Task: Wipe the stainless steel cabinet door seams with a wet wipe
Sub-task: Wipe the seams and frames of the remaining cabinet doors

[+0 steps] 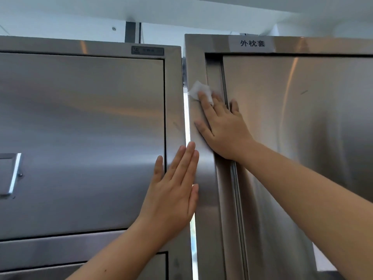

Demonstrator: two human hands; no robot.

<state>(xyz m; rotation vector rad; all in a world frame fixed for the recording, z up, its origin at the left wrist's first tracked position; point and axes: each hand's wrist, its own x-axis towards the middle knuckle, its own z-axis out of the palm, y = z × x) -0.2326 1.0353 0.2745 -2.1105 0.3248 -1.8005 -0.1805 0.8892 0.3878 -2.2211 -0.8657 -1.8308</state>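
Two stainless steel cabinets stand side by side, with a narrow bright gap (186, 118) between them. The left cabinet (80, 128) has a flat door, a small dark nameplate (147, 51) on its top frame and a recessed handle (10, 172) at the left edge of the view. The right cabinet (302, 138) carries a white paper label (252, 43) with printed characters on its top frame. On its left frame post a white wet wipe (196, 90) lies flat under the fingertips of the right hand (224, 130). The left hand (175, 190) rests flat, fingers straight, on the left cabinet's right frame post, its fingertips reaching over the gap.
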